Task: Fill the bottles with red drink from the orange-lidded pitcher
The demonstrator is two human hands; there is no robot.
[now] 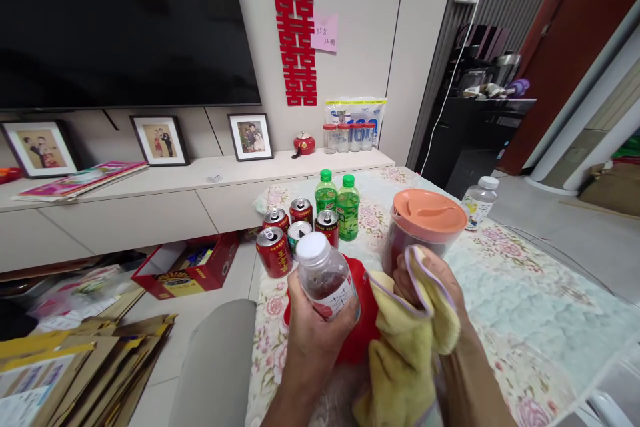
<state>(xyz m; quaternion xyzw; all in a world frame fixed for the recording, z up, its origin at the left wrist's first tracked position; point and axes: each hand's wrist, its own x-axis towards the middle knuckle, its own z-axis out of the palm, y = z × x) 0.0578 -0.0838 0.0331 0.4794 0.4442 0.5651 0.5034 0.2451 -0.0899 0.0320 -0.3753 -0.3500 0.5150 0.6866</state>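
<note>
My left hand is wrapped round a clear plastic bottle with a white cap and a printed label, tilted slightly. In my right hand is a yellow cloth with a purple edge, bunched in the fingers and hanging down. Beneath both hands lies a red plastic item, mostly hidden. Just behind the cloth stands a pitcher with an orange lid. Several drink cans and two green-capped bottles are grouped past the held bottle.
Another white-capped bottle stands right of the pitcher on the flowered tablecloth. Lidded jars and picture frames line the white cabinet behind. A grey seat, a red box and flattened cardboard are at left.
</note>
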